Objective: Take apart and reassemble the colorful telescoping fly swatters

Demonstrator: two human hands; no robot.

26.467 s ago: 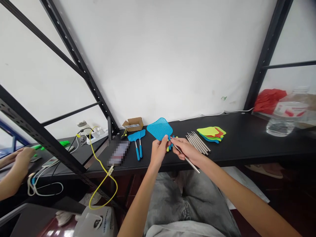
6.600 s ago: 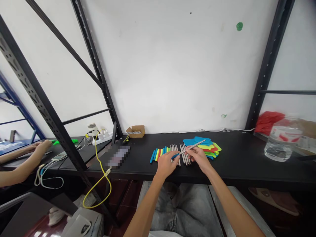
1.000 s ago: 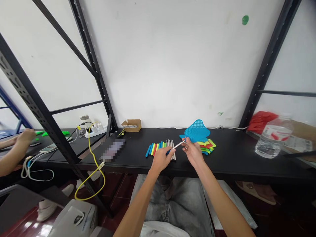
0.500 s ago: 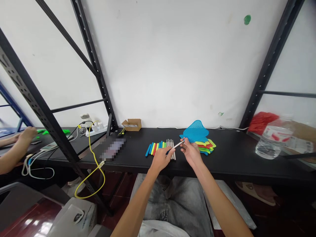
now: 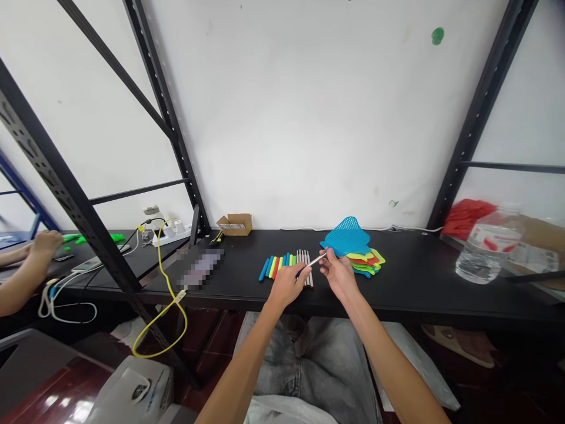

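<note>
My right hand (image 5: 339, 274) pinches the neck of a blue mesh swatter head (image 5: 345, 237), tilted up over the pile of coloured swatter heads (image 5: 368, 262). My left hand (image 5: 288, 285) is closed on the blue grip end of a thin metal rod (image 5: 316, 259) that runs up to the blue head. Under my hands, on the black shelf (image 5: 424, 277), lie a row of coloured handle sleeves (image 5: 276, 265) and several bare metal rods (image 5: 306, 257).
A small cardboard box (image 5: 233, 224) stands at the back wall. A clear water bottle (image 5: 485, 247) and red bag (image 5: 468, 217) sit at the right. A yellow cable (image 5: 165, 282), power strip (image 5: 170, 235) and another person's arm (image 5: 26, 277) are at the left.
The blue head and rod have shifted slightly left and lower, with my right hand closing in toward the left. Over the longer span, the rod gained a blue grip and the blue head came off the pile.
</note>
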